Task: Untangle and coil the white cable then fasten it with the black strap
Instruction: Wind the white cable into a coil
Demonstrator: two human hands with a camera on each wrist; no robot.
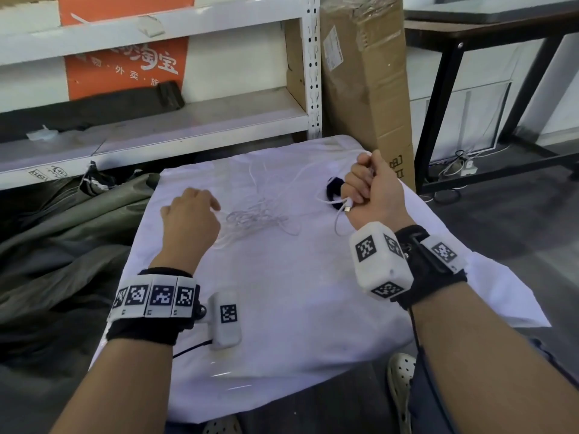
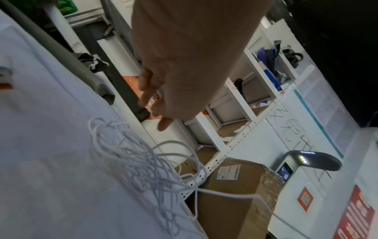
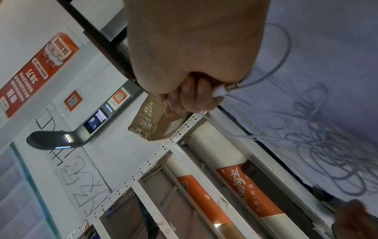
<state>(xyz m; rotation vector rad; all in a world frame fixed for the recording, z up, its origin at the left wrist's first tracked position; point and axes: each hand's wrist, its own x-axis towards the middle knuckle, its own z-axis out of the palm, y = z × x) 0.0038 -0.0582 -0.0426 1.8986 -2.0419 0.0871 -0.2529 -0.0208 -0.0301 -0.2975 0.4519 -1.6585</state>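
Right hand (image 1: 369, 186) fisted round white cable (image 1: 260, 214) end; black strap (image 1: 332, 187) half hidden behind it; left hand (image 1: 188, 220) relaxed, fingertips blurred

White metal shelving (image 1: 219, 120) stands behind; a tall cardboard box (image 1: 366, 73) leans beside it.

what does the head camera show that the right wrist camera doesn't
Only the head view shows the black strap lying on the white cloth beside the right hand, and the whole left hand at the edge of the tangle.

Only the right wrist view shows, close up, the curled fingers gripping the cable just behind its connector.

Both show the white cable, still tangled on the cloth, and the right hand holding its end.
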